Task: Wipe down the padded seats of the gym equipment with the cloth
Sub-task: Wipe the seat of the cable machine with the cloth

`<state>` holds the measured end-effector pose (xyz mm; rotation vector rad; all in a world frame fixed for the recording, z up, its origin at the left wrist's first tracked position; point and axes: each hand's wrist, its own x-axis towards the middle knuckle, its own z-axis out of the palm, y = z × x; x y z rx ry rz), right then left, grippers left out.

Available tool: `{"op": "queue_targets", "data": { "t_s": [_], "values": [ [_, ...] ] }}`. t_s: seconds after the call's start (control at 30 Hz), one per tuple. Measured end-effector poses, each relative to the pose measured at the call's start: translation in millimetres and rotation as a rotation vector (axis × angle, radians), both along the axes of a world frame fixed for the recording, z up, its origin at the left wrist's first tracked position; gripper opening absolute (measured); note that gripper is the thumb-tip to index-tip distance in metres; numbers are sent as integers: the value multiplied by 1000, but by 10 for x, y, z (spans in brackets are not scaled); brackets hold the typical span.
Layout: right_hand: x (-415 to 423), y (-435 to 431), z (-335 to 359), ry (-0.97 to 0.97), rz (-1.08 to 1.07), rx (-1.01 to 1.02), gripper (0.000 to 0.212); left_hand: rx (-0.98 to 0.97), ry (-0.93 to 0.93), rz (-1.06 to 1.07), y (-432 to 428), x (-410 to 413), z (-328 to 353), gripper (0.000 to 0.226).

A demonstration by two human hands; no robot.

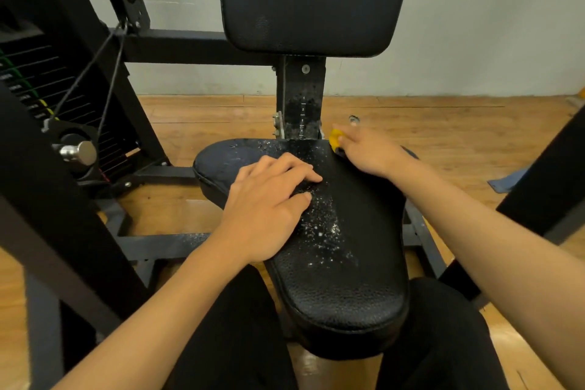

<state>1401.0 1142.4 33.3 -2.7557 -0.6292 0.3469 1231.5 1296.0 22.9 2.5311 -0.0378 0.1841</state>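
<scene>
Knees (240, 342) straddle the spray-wet seat (345, 288), not yet wiped. Fingers (294, 168) of the left hand (269, 199) lie loosely bent on it, seemingly empty, forearm low; the right hand (370, 152) touches a yellow knob (333, 140), grip unclear. Next, fetch the cloth (506, 182), apparently the blue strip on the floor (443, 117) to the right.

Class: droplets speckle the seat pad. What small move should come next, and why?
Probably sweep the left hand rightward across the seat pad: white droplets lie unwiped beside its fingers, and the right hand is busy at the yellow knob.
</scene>
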Motion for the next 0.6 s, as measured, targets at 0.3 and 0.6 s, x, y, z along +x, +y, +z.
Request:
{"op": "queue_targets", "data": {
  "t_s": [0.3, 0.6],
  "values": [
    [-1343, -187, 125, -85, 187, 87, 55, 12, -18, 54, -20, -35, 8, 47],
    [-1182, -236, 116, -59, 229, 128, 55, 55, 13, 28, -36, -5, 34, 48]
  ]
}}
